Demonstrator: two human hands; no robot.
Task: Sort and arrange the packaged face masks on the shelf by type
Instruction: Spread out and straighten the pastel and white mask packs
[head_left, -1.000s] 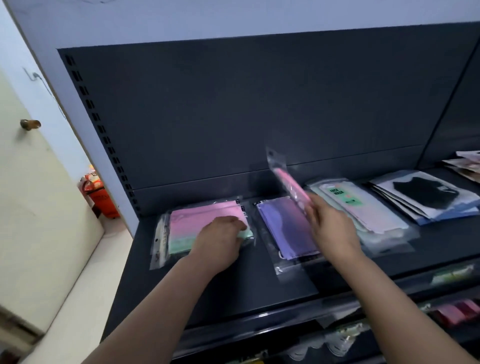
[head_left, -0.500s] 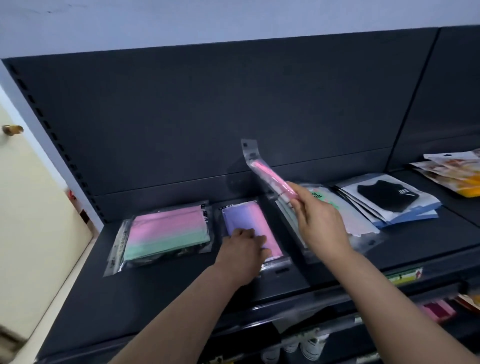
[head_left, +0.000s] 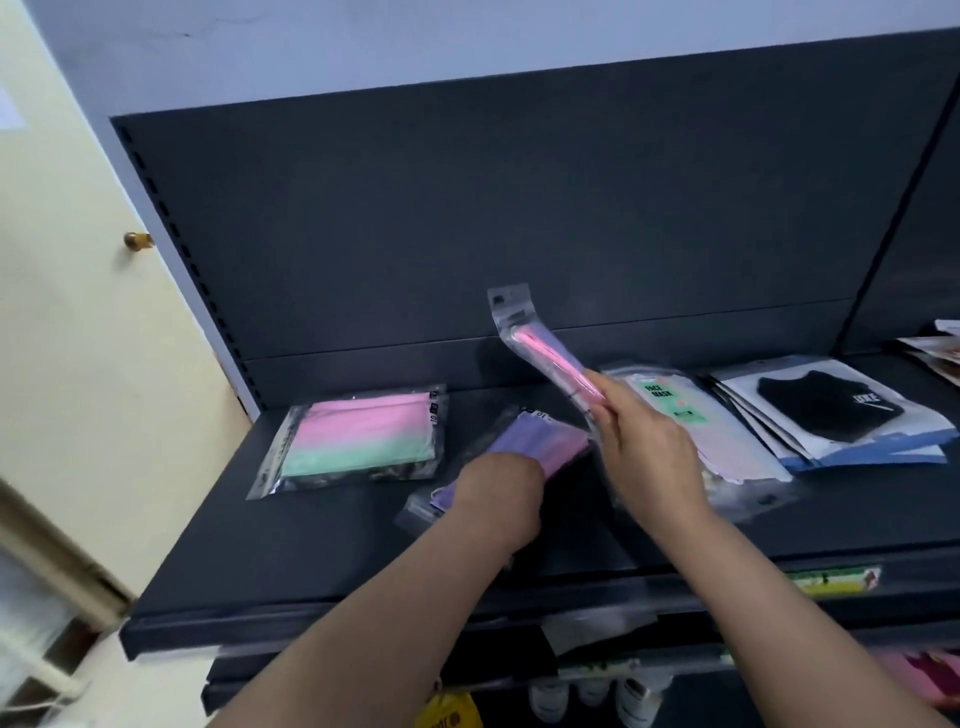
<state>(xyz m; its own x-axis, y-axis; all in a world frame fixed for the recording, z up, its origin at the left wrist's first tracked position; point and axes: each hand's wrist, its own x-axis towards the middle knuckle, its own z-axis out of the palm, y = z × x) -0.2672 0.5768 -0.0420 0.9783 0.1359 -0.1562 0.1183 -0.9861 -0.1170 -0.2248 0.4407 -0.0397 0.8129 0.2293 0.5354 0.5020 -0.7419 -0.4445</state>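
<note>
Two grips: right hand (head_left: 649, 457) holds pink pack (head_left: 545, 353), header up-left; left hand (head_left: 498, 493) clutches diagonal purple pack (head_left: 535, 436).

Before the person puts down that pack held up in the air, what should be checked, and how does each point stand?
1. Right hand grips the raised pink-and-purple mask pack in clear plastic: ok.
2. Left hand lies on the flat purple-and-pink mask pack; whether it grips: cannot tell.
3. Both packs' colours match: ok, apparently.
4. Flat pack square to the dark shelf: not ok, skewed.
5. Pink-and-green mask pack lies apart, leftward: ok.
</note>
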